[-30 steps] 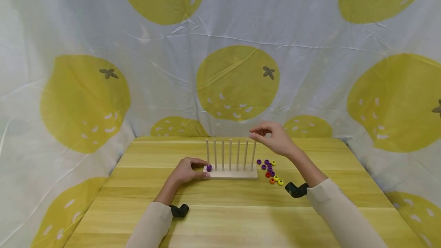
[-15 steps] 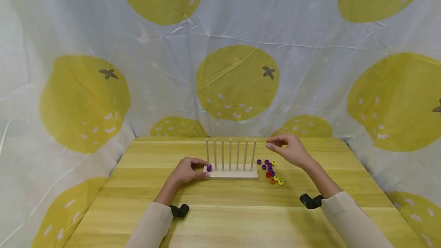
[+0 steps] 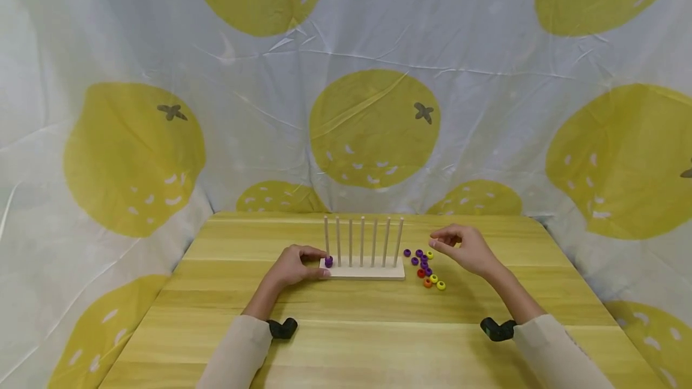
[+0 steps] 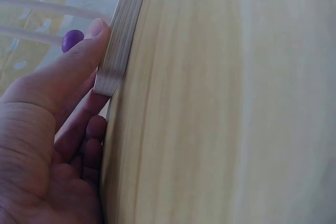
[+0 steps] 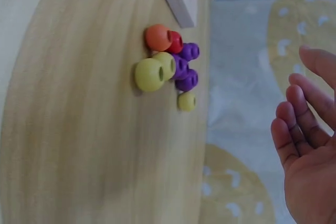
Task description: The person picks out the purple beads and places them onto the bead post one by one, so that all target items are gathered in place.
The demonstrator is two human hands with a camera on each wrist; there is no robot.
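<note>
My left hand [image 3: 292, 266] grips the left end of a wooden peg stand [image 3: 367, 272]. In the left wrist view the thumb [image 4: 86, 51] lies along the stand's base [image 4: 118, 40], with fingers behind its end. A purple bead [image 3: 328, 262] sits low on the leftmost peg. To the right of the stand, my right hand [image 3: 465, 250] hovers in the air with loosely bent fingers and nothing between them. Near it on the table lie loose beads: several purple ones [image 3: 414, 261], a red bead [image 3: 421, 273], an orange bead [image 3: 427, 283] and yellow beads [image 3: 441, 286].
The wooden table [image 3: 357, 335] spreads out in front of the stand. Behind it hangs a pale curtain [image 3: 259, 125] printed with large yellow fruit. Dark wrist mounts [image 3: 498, 329] show at both sleeves.
My right hand has moved from the top of the rightmost peg to the right and down, beside the loose beads. The left hand stays at the stand's left end.
</note>
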